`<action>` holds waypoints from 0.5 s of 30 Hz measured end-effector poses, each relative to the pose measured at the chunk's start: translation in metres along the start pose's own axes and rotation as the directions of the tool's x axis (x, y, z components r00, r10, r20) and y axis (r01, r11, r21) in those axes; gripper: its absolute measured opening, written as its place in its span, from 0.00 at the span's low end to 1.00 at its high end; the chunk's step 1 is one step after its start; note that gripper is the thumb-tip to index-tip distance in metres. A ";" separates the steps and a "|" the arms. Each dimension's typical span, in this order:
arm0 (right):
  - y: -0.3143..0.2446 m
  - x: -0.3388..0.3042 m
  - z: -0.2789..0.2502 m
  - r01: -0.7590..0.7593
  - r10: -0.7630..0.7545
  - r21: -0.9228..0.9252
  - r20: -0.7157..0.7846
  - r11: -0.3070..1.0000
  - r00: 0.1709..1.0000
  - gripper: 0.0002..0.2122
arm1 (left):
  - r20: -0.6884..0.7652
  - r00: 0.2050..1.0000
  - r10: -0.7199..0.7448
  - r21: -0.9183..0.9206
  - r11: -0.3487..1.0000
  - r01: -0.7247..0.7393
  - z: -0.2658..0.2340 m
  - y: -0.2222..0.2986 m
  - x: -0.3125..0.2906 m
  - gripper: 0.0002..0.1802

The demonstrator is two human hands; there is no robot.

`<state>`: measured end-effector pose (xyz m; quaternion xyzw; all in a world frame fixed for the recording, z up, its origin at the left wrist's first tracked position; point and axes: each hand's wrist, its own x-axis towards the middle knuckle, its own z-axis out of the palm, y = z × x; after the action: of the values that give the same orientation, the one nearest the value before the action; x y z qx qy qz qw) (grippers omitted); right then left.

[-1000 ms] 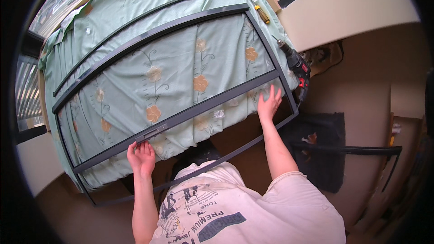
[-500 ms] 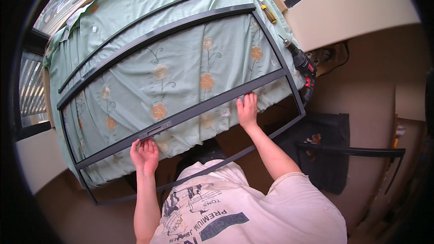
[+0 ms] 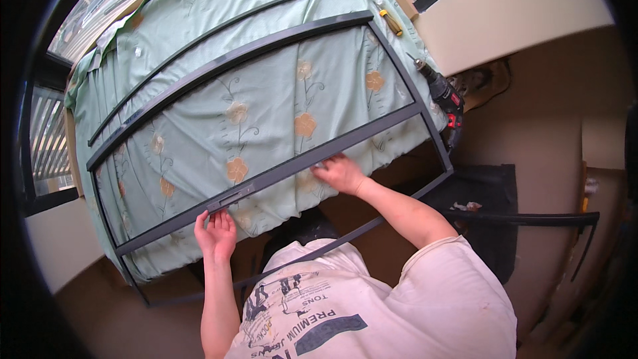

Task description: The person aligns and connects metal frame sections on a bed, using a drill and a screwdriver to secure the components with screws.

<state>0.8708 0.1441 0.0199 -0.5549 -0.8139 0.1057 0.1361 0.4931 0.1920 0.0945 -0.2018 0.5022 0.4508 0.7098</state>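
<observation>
A large dark grey metal frame (image 3: 219,78), with a curved far rail, lies over a pale green flowered cloth (image 3: 272,90). Its crossbar (image 3: 312,153) carries a recessed latch (image 3: 231,195). My left hand (image 3: 217,234), palm up, has its fingers curled under the crossbar beside the latch and its thumb at the bar's edge. Just below the crossbar's middle, my right hand (image 3: 340,174) is closed over the cloth. A whitish bit shows at its fingertips, too small to name. The frame's near rail (image 3: 325,247) passes across my body.
A loose curved dark strip (image 3: 219,30) lies beyond the frame. At the right edge are a yellow-handled screwdriver (image 3: 391,23) and a black and red power drill (image 3: 444,96). Another dark bar (image 3: 531,219) stands lower right, near a black cloth-like panel (image 3: 495,186).
My right hand has left the crossbar and moved left and down, over the spot where a small clear plastic piece lay. My left hand stays by the latch.
</observation>
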 end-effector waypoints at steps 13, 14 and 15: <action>0.105 0.045 -0.225 -0.504 0.414 0.113 -0.733 0.856 0.539 0.35 | -0.028 1.000 -0.012 0.013 1.000 0.012 -0.007 0.006 0.008 0.19; 0.104 0.038 -0.228 -0.556 0.471 0.228 -0.812 0.799 0.345 0.27 | -0.020 1.000 -0.015 0.016 1.000 0.015 -0.005 0.007 0.008 0.19; 0.125 0.008 -0.217 -0.370 0.696 0.596 -0.670 0.712 0.259 0.18 | -0.030 0.999 -0.020 -0.001 1.000 0.020 -0.001 0.005 0.007 0.19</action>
<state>1.0509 0.2019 0.1840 -0.7413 -0.3562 -0.0188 0.5685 0.4885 0.1968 0.0886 -0.2139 0.5104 0.4408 0.7067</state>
